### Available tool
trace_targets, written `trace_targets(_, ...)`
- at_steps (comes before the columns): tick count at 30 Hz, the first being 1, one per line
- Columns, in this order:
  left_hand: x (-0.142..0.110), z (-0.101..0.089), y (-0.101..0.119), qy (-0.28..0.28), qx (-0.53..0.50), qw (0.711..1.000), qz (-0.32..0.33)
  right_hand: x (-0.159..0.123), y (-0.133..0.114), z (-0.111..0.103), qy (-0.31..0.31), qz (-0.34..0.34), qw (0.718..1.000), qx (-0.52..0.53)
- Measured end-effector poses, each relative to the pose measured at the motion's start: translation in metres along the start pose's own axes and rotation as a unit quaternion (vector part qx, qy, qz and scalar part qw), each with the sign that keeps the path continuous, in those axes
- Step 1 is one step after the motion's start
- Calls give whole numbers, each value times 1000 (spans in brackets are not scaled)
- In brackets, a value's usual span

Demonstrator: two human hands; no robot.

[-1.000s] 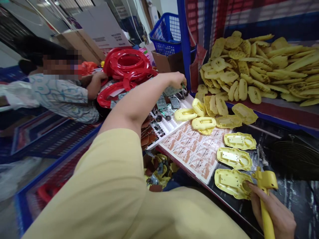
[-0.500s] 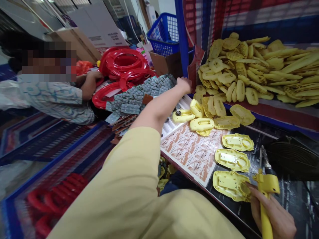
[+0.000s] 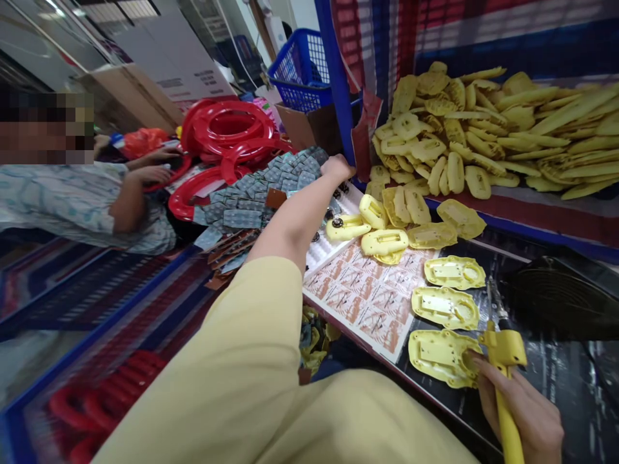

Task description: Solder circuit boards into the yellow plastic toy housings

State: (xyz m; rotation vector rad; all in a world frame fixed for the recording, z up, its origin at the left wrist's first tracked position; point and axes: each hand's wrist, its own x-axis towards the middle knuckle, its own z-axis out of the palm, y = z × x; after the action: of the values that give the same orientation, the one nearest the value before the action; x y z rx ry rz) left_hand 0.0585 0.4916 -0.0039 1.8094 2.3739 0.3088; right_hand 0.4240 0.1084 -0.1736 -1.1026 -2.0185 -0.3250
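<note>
My left arm stretches far forward, and my left hand (image 3: 338,167) is at the far end of a pile of small circuit boards (image 3: 275,183), beside small round black parts on a white ribbed sheet (image 3: 316,254). Its fingers are hidden behind the back of the hand. My right hand (image 3: 525,403) is closed round the yellow handle of a soldering iron (image 3: 505,351), its metal tip pointing up and away. The fingertips of that hand touch the nearest yellow plastic shell (image 3: 442,357). Two more shells (image 3: 445,307) lie in a row behind it, hollow side up.
Yellow shells are heaped on a shelf (image 3: 512,219) at the back right. Several shells (image 3: 385,241) lie beside a printed sheet (image 3: 367,293). A black fan-like unit (image 3: 561,296) stands at right. Red rings (image 3: 227,122), a blue basket (image 3: 300,74) and a co-worker (image 3: 87,193) are at left.
The view has turned slightly right, so most things sit further left. My right hand still grips the soldering iron at the nearest shell. The co-worker's hands have shifted among the red rings.
</note>
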Motion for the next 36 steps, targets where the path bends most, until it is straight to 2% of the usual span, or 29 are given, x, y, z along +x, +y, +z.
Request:
trace_targets(2, -8, -6, 0, 14, -14, 1000, 0, 3, -2, 0, 8, 7, 1000, 7)
trace_targets(6, -27, -21, 0, 37, -53, 997, 43, 6, -2, 1, 12, 4, 1000, 21)
trace_targets(8, -40, -30, -2, 49, -121, 989, 72, 3, 0, 3, 19, -2, 1000, 11)
trace_targets(10, -57, -39, -2, 27, -232, 967, 97, 1, 3, 5, 25, -4, 1000, 0)
trace_targets(11, -67, -42, -2, -1, -291, 951, 107, 1, 5, 6, 27, -7, 1000, -5)
trace_targets(13, -92, -43, 3, -91, -376, 914, 120, 3, 6, 7, 31, -21, 999, -17)
trace_targets(16, -138, -28, 16, -249, -425, 862, 120, 11, 5, 3, 53, -12, 998, -12)
trace_targets(18, -172, -6, 26, -351, -443, 817, 114, 18, 3, -3, 80, 25, 996, 21)
trace_targets(19, -188, 8, 30, -408, -451, 786, 114, 21, 3, -7, 91, 45, 994, 45)
trace_targets(22, -236, 50, 35, -574, -462, 667, 112, 32, 3, -21, 94, 66, 987, 115)
trace_targets(25, -272, 83, 31, -659, -470, 581, 86, 41, 2, -33, 47, 64, 986, 149)
trace_targets(27, -288, 95, 26, -685, -475, 547, 78, 44, 0, -38, 41, 62, 986, 150)
trace_targets(29, -297, 99, 19, -670, -489, 550, 97, 45, -4, -41, 59, 56, 987, 140)
trace_targets(32, -301, 90, 13, -594, -515, 593, 177, 43, -9, -50, 66, 49, 989, 119)
trace_targets(36, -315, 76, 18, -508, -475, 654, 298, 37, -18, -71, 14, 32, 993, 113)
